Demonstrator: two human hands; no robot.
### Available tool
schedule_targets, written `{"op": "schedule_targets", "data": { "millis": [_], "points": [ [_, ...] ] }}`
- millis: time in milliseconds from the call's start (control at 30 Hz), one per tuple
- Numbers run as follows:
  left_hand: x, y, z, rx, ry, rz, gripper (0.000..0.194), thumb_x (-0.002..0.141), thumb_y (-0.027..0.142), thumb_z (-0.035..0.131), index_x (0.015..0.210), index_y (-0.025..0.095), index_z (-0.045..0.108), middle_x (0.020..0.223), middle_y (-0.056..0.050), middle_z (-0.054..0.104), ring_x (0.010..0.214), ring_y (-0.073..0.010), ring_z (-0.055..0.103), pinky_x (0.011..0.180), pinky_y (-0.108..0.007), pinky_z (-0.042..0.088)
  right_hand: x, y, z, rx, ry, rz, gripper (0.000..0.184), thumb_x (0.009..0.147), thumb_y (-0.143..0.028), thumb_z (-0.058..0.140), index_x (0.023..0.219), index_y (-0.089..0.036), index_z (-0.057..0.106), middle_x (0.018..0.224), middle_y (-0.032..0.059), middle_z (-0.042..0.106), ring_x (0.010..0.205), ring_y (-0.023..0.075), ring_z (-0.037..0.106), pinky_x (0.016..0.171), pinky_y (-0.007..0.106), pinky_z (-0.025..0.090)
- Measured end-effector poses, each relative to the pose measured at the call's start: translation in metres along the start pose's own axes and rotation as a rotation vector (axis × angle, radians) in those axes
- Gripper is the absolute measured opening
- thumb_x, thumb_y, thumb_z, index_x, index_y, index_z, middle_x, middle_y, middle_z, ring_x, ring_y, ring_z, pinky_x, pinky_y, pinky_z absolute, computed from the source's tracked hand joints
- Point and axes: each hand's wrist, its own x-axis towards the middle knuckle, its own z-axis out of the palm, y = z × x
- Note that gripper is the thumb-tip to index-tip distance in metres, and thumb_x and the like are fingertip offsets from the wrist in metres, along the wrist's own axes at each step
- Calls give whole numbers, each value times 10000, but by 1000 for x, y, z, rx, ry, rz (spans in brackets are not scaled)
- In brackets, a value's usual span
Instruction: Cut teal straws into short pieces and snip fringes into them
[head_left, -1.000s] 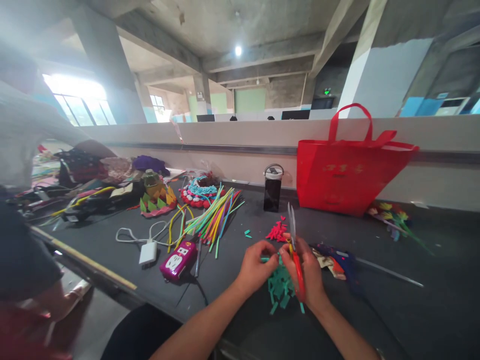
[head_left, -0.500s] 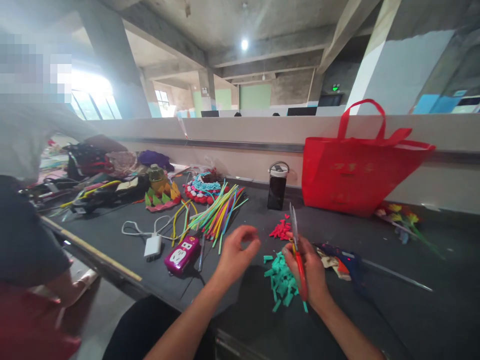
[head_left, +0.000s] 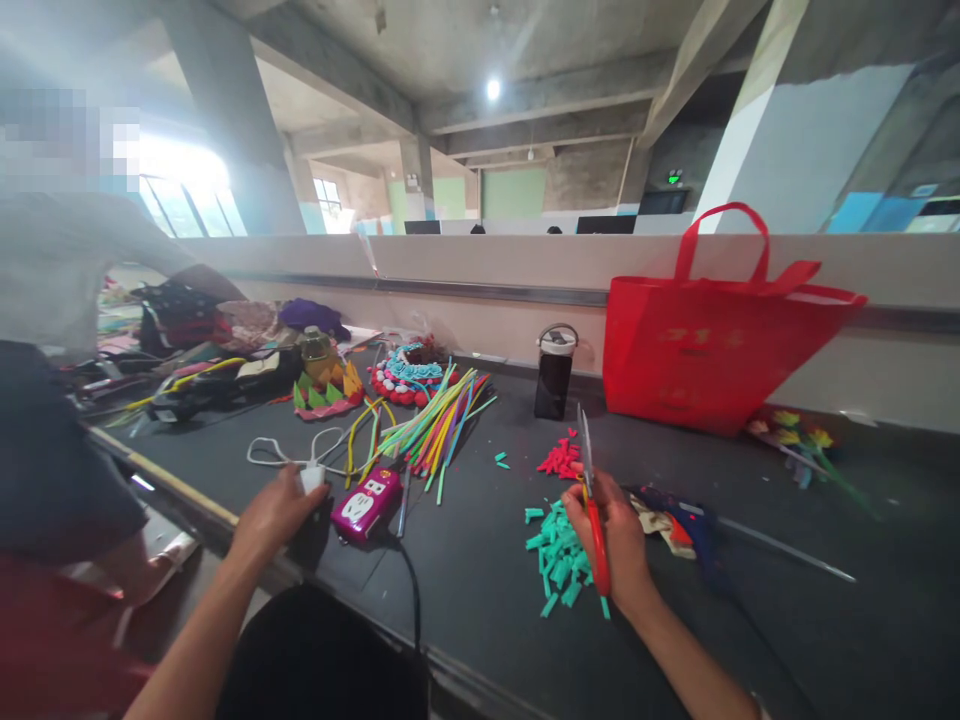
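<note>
My right hand (head_left: pixel 615 530) is closed around a pair of scissors (head_left: pixel 595 535) with red handles, its blades pointing up and away from me. Just left of that hand lies a pile of short green cut strips (head_left: pixel 559 560). Behind the pile is a smaller heap of red pieces (head_left: pixel 561 458). On the left, my left hand (head_left: pixel 279 510) has its fingers around a white charger (head_left: pixel 311 478) with a white cable. Its fingertips are partly hidden. Right of that hand sits a purple power socket (head_left: pixel 367 503).
Colourful long strips (head_left: pixel 439 430) lie mid-table, near two small green bits (head_left: pixel 502 461). A dark bottle (head_left: pixel 555 375) and a red bag (head_left: pixel 697 350) stand at the back. A glue gun (head_left: pixel 694 525) lies right. A person (head_left: pixel 60 440) stands at the left.
My left hand has moved left from mid-table to the white charger. Two small green bits now lie near the long strips. My right hand still holds the scissors.
</note>
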Motion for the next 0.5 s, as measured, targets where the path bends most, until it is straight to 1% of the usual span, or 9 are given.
{"op": "schedule_targets", "data": {
  "millis": [67,133,200,233,267,300,367,433,500],
  "points": [
    [-1,-5,2,-246,14,-81,623,623,523,654,1118,159,557,733,-75,663,738,-325,662,611,-384,497,1,-1,0,-13,7,-10,189,816,-342,508,881,-190,599,749,26,671,649,165,635,636,267,495],
    [-8,-3,-1,-644,-9,-175,581,591,457,711,1073,174,553,695,-37,656,678,-277,657,603,-376,520,2,-2,-1,-23,4,-24,185,820,-338,509,883,-190,601,762,36,674,658,168,637,651,272,500],
    [-18,6,-6,-1075,-113,-200,450,580,361,732,960,178,575,736,-27,684,704,-240,669,675,-380,555,2,-3,-3,-26,-6,-32,184,825,-340,512,882,-191,603,771,40,676,671,174,641,665,281,505],
    [-24,11,-9,-1237,-160,-185,370,580,324,730,887,173,587,772,-24,698,751,-232,675,730,-384,564,2,-4,-4,-24,-9,-30,187,826,-340,511,889,-191,605,774,38,678,676,175,643,669,285,507],
    [-30,18,-12,-1338,-177,-174,312,579,297,731,829,170,595,799,-14,708,794,-231,678,765,-383,567,2,-4,-4,-20,-12,-26,189,826,-342,511,892,-192,606,775,36,679,677,175,643,671,287,509],
    [-36,24,-14,-1398,-154,-143,277,591,284,736,802,169,599,827,-4,713,841,-229,675,796,-377,566,2,-4,-4,-15,-18,-21,194,827,-344,513,900,-190,607,780,35,681,681,175,644,674,287,510],
    [-48,36,-18,-1426,-54,-107,285,582,272,755,808,171,614,864,-2,714,882,-223,667,797,-351,566,2,-4,-4,-8,-18,-11,219,830,-351,513,928,-182,612,786,37,685,683,172,644,674,281,507],
    [-58,44,-19,-1342,46,-92,360,581,289,771,897,184,635,870,-1,709,884,-215,664,777,-329,565,2,-3,-3,-12,-6,-10,244,835,-358,509,952,-173,617,796,42,686,678,169,642,674,278,504],
    [-64,49,-18,-1167,89,-45,478,591,348,778,1023,203,632,905,-6,710,880,-220,664,745,-317,561,2,-1,-1,-19,3,-18,266,838,-352,505,991,-168,619,806,40,688,675,167,643,673,279,503]
  ]
}}
